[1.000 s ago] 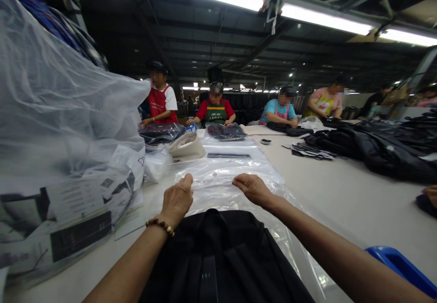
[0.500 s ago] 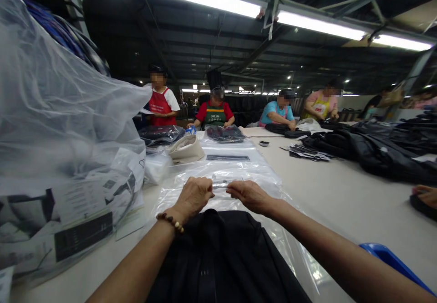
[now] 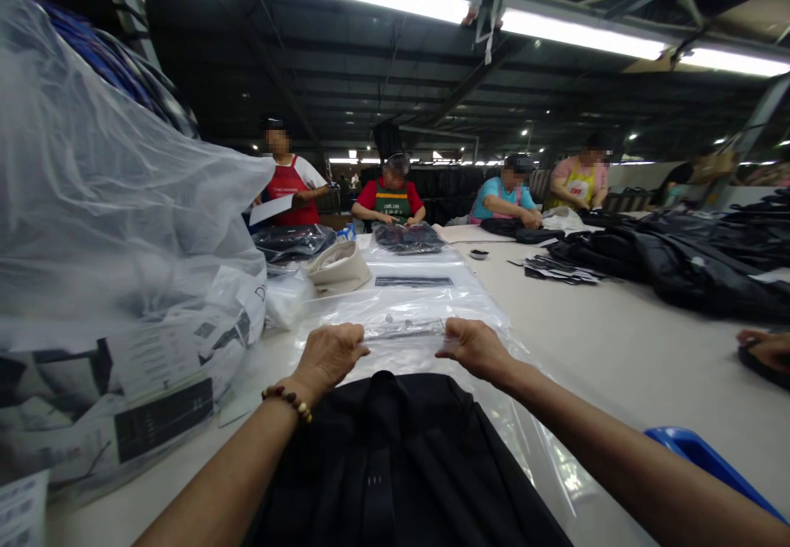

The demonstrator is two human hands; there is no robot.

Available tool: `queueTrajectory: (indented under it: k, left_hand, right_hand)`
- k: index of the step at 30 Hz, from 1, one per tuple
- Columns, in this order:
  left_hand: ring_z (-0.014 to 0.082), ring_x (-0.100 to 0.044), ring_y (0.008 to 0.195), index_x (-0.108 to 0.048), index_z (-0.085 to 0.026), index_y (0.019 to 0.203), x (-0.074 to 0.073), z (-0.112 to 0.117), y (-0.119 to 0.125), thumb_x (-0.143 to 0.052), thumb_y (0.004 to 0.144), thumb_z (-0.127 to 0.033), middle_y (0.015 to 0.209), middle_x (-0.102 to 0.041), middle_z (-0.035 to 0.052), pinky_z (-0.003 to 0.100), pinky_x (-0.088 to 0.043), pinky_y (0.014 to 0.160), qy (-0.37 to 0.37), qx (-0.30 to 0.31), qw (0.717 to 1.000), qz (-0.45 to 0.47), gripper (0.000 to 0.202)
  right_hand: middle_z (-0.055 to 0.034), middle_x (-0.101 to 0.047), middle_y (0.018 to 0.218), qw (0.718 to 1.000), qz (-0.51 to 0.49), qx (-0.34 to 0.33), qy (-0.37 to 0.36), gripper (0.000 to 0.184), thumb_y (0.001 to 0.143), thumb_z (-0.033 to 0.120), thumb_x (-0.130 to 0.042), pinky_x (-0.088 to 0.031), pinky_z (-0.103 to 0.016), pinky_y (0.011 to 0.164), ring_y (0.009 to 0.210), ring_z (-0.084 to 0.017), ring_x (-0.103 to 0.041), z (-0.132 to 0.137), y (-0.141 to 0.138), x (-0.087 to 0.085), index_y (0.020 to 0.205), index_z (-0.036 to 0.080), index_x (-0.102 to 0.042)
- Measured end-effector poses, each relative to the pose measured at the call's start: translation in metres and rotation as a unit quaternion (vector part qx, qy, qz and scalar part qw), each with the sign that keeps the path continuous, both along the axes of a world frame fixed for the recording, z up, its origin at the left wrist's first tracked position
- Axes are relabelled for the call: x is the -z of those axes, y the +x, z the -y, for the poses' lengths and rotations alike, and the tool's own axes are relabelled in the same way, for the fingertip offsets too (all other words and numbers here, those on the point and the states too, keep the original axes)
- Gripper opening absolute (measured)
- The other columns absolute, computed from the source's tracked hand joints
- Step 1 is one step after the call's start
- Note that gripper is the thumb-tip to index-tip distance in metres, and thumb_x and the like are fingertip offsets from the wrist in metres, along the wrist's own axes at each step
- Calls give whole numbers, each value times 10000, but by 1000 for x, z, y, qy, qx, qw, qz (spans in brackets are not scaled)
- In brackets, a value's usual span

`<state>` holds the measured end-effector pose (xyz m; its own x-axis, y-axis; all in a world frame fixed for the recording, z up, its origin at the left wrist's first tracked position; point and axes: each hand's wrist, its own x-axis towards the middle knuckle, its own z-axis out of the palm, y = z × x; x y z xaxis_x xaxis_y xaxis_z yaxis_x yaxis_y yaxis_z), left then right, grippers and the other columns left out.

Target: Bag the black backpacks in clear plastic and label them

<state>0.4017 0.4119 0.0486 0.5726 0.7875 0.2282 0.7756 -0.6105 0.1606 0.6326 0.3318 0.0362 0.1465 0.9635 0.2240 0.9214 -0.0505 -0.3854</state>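
A black folded garment (image 3: 401, 465) lies in front of me, partly inside a clear plastic bag (image 3: 432, 317) spread on the table. My left hand (image 3: 330, 354) pinches the bag's open edge at its left side, fingers closed. My right hand (image 3: 475, 348) pinches the same edge at its right side. A thin strip of the bag's mouth is stretched between the two hands, just beyond the garment's top.
A large clear sack of packed items (image 3: 117, 284) towers at the left. More flat bags and a beige cap (image 3: 338, 267) lie ahead. Dark garments (image 3: 679, 263) pile at the right. Several people work at the table's far end. A blue object (image 3: 704, 456) sits near right.
My hands came together at the bag's edge half a second ago, then moved apart again, pulling the edge taut. A person at the far left lifted a white sheet.
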Motion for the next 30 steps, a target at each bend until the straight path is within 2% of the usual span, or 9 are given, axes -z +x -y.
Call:
queueTrajectory:
  k: [5, 9, 11, 13, 16, 20, 23, 26, 30]
  left_hand:
    - [170, -538, 649, -582, -195, 654, -3, 1, -10, -710, 655, -437, 594, -543, -30, 242, -319, 563, -76, 15, 997, 15, 274]
    - [114, -405, 544, -564, -178, 586, -6, 5, -13, -616, 654, -586, 533, -431, -55, 227, -260, 494, -191, 64, 974, 100, 416]
    - [97, -316, 514, -483, -172, 502, -5, 6, -14, -559, 678, -594, 502, -342, -59, 237, -212, 483, -256, 85, 949, 164, 464]
    - [89, -266, 511, -426, -174, 472, -4, 6, -14, -535, 683, -591, 495, -287, -64, 243, -189, 488, -284, 93, 934, 196, 479]
    - [89, -276, 526, -494, -163, 517, -2, 4, -17, -582, 640, -544, 502, -319, -65, 237, -206, 502, -294, 95, 927, 211, 410]
    - [94, -324, 542, -593, -148, 601, -4, 4, -21, -625, 592, -482, 511, -391, -57, 231, -241, 520, -299, 87, 921, 234, 336]
    - [90, -333, 535, -543, -160, 562, -7, 9, -22, -584, 613, -492, 513, -389, -58, 226, -257, 517, -287, 73, 920, 257, 338]
    - [82, -337, 500, -474, -172, 525, -11, 15, -20, -538, 645, -516, 493, -384, -62, 216, -268, 488, -289, 64, 919, 260, 370]
    - [100, -471, 471, -485, -171, 577, -15, 24, -18, -471, 683, -516, 516, -537, -20, 215, -339, 475, -318, 64, 917, 232, 361]
  right_hand:
    - [69, -414, 589, 995, -82, -43, -25, 420, 540, 226, -783, -263, -218, 528, 595, -104, -396, -4, 0, 2, 576, 207, -366]
    - [81, -340, 586, 979, -153, -116, -66, 498, 484, 389, -795, -257, -209, 494, 577, -88, -344, 2, 1, 2, 577, 208, -341]
    - [69, -349, 605, 971, -180, -139, -75, 492, 562, 544, -714, -262, -219, 495, 582, -94, -345, 6, 2, -1, 598, 206, -359]
    - [51, -361, 627, 964, -199, -158, -74, 477, 716, 640, -526, -288, -235, 521, 594, -104, -359, 11, 2, -4, 611, 204, -364]
    - [31, -391, 662, 958, -214, -183, -59, 469, 840, 616, -332, -342, -254, 588, 636, -117, -401, 16, 3, -6, 622, 202, -371]
    - [21, -446, 643, 956, -205, -205, -38, 471, 855, 602, -322, -382, -262, 619, 636, -127, -452, 18, 4, -2, 644, 198, -441]
    - [10, -471, 638, 964, -172, -204, -2, 465, 876, 561, -342, -388, -269, 632, 637, -134, -467, 20, 4, 0, 635, 196, -501]
    - [-35, -529, 784, 973, -137, -173, 70, 371, 883, 480, -407, -380, -316, 760, 773, -169, -495, 25, 1, 0, 739, 200, -603]
    - [-47, -548, 808, 972, -136, -151, 116, 217, 841, 378, -517, -362, -318, 789, 803, -175, -492, 31, -3, -1, 764, 209, -629]
